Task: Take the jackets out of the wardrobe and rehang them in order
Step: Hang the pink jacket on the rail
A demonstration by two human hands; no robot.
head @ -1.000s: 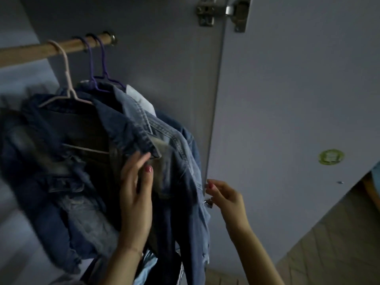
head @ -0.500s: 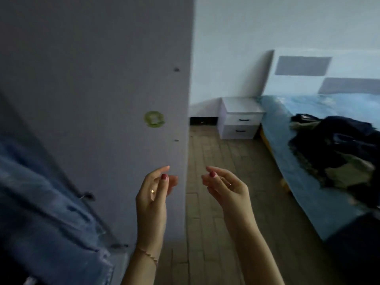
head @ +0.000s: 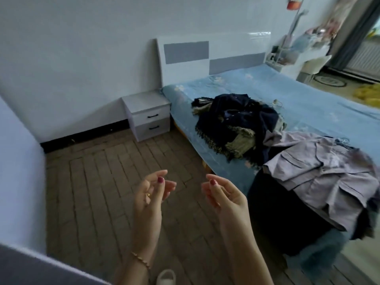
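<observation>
Both of your hands were raised in front of you over the wooden floor (head: 98, 182), and both held nothing. Your left hand (head: 151, 194) had its fingers loosely curled and relaxed, palm turned inward; your right hand (head: 221, 192) mirrored it just beside, fingers slack, the two apart and not touching. That free, ready posture suited someone facing the bed (head: 298, 95) to pick up the next garment.

The jackets lay on the bed, not on any rail. A dark navy jacket (head: 236, 120) sat crumpled in the middle of the blue sheet, heavy-looking, with a fringed or ragged hem and an olive-tan lining or second garment folded into it; I could not tell which. Nearer you, at the bed's edge, a pale lilac jacket (head: 320, 173) was spread flatter, a thin, smooth cloth with flapped pockets and stitched seams, draped over something dark beneath it. Being loose heaps, they would likely need shaking out before going on a hanger.

A white two-drawer nightstand (head: 148, 114) stood touching the bed's head end, under the glossy grey-and-white headboard (head: 205, 56). No hanger showed in this view.
</observation>
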